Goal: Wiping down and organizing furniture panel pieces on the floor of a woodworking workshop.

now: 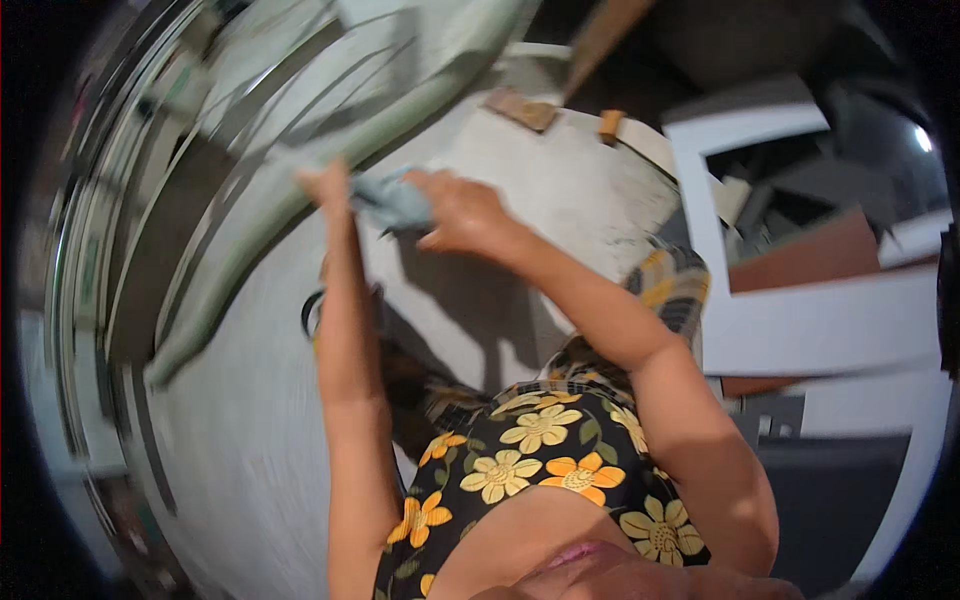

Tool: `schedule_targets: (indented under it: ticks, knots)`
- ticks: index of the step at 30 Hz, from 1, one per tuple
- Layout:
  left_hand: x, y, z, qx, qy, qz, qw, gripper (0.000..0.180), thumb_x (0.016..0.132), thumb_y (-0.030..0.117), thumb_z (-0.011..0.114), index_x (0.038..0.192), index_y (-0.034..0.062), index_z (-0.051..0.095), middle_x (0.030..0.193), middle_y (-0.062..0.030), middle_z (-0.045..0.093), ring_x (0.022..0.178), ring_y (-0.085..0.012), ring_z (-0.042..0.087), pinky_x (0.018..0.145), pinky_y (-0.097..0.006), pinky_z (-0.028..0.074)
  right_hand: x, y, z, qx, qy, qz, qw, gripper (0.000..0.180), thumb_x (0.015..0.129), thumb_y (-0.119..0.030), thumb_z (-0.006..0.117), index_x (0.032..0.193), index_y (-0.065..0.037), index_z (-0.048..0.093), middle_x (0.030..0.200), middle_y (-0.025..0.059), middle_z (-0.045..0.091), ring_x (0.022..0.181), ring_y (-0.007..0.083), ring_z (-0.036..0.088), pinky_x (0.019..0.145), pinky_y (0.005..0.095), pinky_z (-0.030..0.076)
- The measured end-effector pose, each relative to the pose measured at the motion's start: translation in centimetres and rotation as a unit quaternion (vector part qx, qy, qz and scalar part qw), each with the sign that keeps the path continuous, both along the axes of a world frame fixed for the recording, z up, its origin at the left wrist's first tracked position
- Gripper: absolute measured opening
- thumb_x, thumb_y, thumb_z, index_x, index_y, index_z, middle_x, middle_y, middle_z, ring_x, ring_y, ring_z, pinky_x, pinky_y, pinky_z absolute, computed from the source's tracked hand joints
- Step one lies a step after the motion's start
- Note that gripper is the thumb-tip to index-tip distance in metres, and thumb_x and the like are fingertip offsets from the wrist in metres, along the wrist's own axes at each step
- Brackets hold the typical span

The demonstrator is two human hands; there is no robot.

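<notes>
My right hand (465,212) is closed round a crumpled blue-grey cloth (395,203), which bunches out toward my left hand. Blurred by motion, my left hand (325,184) looks closed, with a pale streak sticking out past its fingers; what it grips cannot be made out. The cloth comes up close against that hand. Just beyond both hands, a long pale green tube-like thing (410,112) runs slantwise from the far middle to the left. Both hands are held above the pale floor (270,440), in front of my knees.
Panels and boards (150,235) stand packed along the left. At the far side lie a flat brownish block (522,108), a small orange-brown block (609,126) and a wooden plank (605,45). A white frame (800,330) and a reddish-brown board (805,255) fill the right.
</notes>
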State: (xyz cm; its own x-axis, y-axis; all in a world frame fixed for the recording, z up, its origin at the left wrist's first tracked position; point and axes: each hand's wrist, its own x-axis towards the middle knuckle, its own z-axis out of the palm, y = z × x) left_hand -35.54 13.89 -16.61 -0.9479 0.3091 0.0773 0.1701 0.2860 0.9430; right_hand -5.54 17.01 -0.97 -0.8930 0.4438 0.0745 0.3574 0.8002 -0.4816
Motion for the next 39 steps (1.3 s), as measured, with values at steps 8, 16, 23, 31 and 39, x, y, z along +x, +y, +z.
schedule_targets:
  ticks: [8, 16, 23, 31, 39]
  knots:
    - [8.4, -1.5, -0.8, 0.182, -0.172, -0.022, 0.968, 0.092, 0.068, 0.019, 0.072, 0.134, -0.0118, 0.015, 0.132, -0.0337, 0.034, 0.121, -0.0401, 0.041, 0.1, -0.039, 0.035, -0.3, -1.7, -0.2, -0.007, 0.044, 0.014, 0.999, 0.074, 0.062, -0.025, 0.074, 0.128, -0.013, 0.043, 0.112, 0.017, 0.057, 0.1, 0.0352, 0.057, 0.085, 0.0419, 0.047]
    - [13.8, -6.3, 7.0, 0.061, -0.359, -0.123, 0.923, 0.056, 0.072, 0.032, 0.069, 0.11, -0.0015, 0.044, 0.09, -0.0145, 0.057, 0.079, -0.0313, 0.059, 0.059, -0.053, 0.049, 0.5, -1.5, -1.7, -0.155, 0.062, 0.004, 0.986, 0.06, 0.065, -0.02, 0.071, 0.121, -0.01, 0.051, 0.101, 0.0154, 0.063, 0.094, 0.0285, 0.061, 0.083, 0.0364, 0.047]
    - [14.7, -9.0, 8.3, 0.068, -0.41, -0.156, 0.896, 0.046, 0.074, 0.027, 0.065, 0.106, -0.0028, 0.051, 0.098, -0.0165, 0.055, 0.085, -0.0293, 0.061, 0.072, -0.05, 0.054, 6.2, 3.2, -13.8, -0.548, 0.193, -0.154, 0.8, 0.044, 0.079, -0.023, 0.067, 0.113, 0.004, 0.056, 0.101, 0.0117, 0.064, 0.091, 0.0188, 0.061, 0.08, 0.0309, 0.047]
    - [14.6, -9.9, 7.8, 0.091, -0.411, -0.099, 0.902, 0.016, 0.067, 0.011, 0.057, 0.074, 0.0016, 0.047, 0.065, -0.0064, 0.046, 0.055, -0.0202, 0.048, 0.061, -0.045, 0.053, 12.7, -0.1, -22.9, -0.773, 0.146, -0.318, 0.53, 0.048, 0.087, -0.035, 0.053, 0.124, -0.005, 0.05, 0.115, 0.0113, 0.06, 0.103, 0.0286, 0.058, 0.089, 0.0418, 0.046]
    - [14.7, -9.4, 4.8, 0.108, -0.368, -0.04, 0.923, 0.023, 0.063, 0.014, 0.06, 0.077, -0.0018, 0.051, 0.062, -0.0086, 0.046, 0.056, -0.0196, 0.046, 0.053, -0.04, 0.04, 10.7, 1.1, -22.5, -0.78, 0.158, -0.254, 0.549, 0.04, 0.088, -0.026, 0.051, 0.12, -0.002, 0.052, 0.115, 0.0141, 0.06, 0.103, 0.0286, 0.059, 0.09, 0.0419, 0.047]
